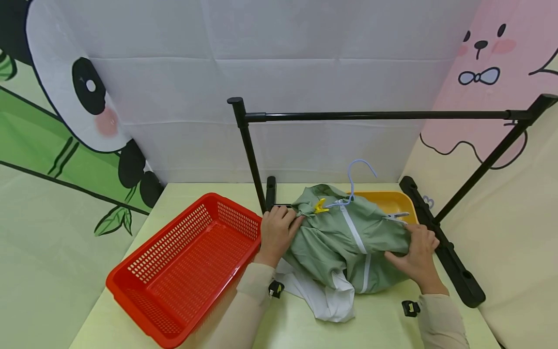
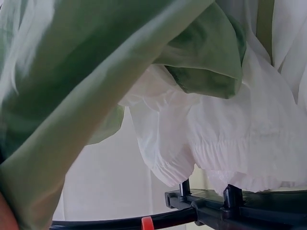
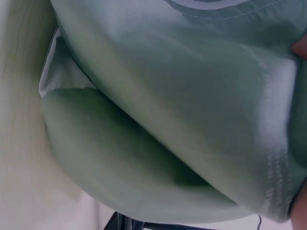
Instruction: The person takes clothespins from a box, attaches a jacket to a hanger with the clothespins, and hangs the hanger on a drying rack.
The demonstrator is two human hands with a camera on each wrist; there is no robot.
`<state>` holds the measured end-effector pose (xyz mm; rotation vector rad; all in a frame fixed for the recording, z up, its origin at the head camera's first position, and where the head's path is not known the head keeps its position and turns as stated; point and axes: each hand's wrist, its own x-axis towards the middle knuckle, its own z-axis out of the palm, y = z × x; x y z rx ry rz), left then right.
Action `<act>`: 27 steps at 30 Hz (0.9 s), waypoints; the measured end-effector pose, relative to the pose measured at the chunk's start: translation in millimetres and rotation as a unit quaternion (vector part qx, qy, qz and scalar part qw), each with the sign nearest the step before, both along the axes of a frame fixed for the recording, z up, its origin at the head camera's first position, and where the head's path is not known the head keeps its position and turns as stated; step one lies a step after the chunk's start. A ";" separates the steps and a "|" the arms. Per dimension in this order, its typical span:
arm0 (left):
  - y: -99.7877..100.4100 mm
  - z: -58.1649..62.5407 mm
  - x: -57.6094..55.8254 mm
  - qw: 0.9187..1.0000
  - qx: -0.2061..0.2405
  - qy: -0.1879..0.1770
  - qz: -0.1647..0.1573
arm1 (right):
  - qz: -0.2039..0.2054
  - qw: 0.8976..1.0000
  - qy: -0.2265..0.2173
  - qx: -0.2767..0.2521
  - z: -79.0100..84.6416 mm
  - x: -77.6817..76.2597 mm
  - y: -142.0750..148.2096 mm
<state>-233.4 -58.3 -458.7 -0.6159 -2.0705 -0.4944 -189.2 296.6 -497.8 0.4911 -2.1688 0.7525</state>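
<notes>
A green jacket [image 1: 314, 247] with a white zip lies bunched on the table, its white lining [image 1: 333, 303] spilling out at the front. Under its collar sits a light blue hanger [image 1: 350, 182], hook pointing up. A yellow clip [image 1: 321, 207] grips the left shoulder and a grey clip [image 1: 395, 216] the right one. My left hand [image 1: 276, 232] pinches the jacket's left edge beside the yellow clip. On the other side my right hand [image 1: 418, 254] grips the right edge, thumb in front. Green cloth [image 3: 168, 96] fills much of the right wrist view.
A red plastic basket [image 1: 200, 202] stands at the left. Behind the jacket is a yellow tray [image 1: 383, 198], partly covered. A black rack rises at the back, with its top bar [image 1: 375, 116] above the jacket and a long foot [image 1: 462, 276] at the right.
</notes>
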 end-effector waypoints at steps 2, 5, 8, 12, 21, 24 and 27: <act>-0.2 0.0 -0.2 1.000 0.004 -0.001 0.002 | 0.001 1.000 0.005 0.002 0.3 -1.3 -0.1; -0.5 -0.4 -1.2 1.000 0.007 0.001 0.006 | 0.003 1.000 0.004 0.005 1.6 -1.7 -0.8; -0.7 -0.7 -1.8 1.000 0.010 0.004 0.011 | 0.006 1.000 -0.001 0.009 2.9 -1.9 -0.9; -0.9 -0.4 -2.1 1.000 0.016 0.010 0.013 | 0.012 1.000 -0.007 0.011 4.5 -2.0 -0.3; -2.2 1.7 -1.3 0.999 0.036 0.002 0.014 | 0.022 0.999 0.014 0.021 8.5 -7.0 0.1; -2.8 2.1 -0.4 0.999 0.044 0.004 0.011 | 0.025 0.999 0.023 0.029 10.2 -9.0 1.6; -3.8 1.7 0.5 0.999 0.049 0.005 0.013 | 0.034 0.998 0.022 0.038 12.8 -10.1 3.6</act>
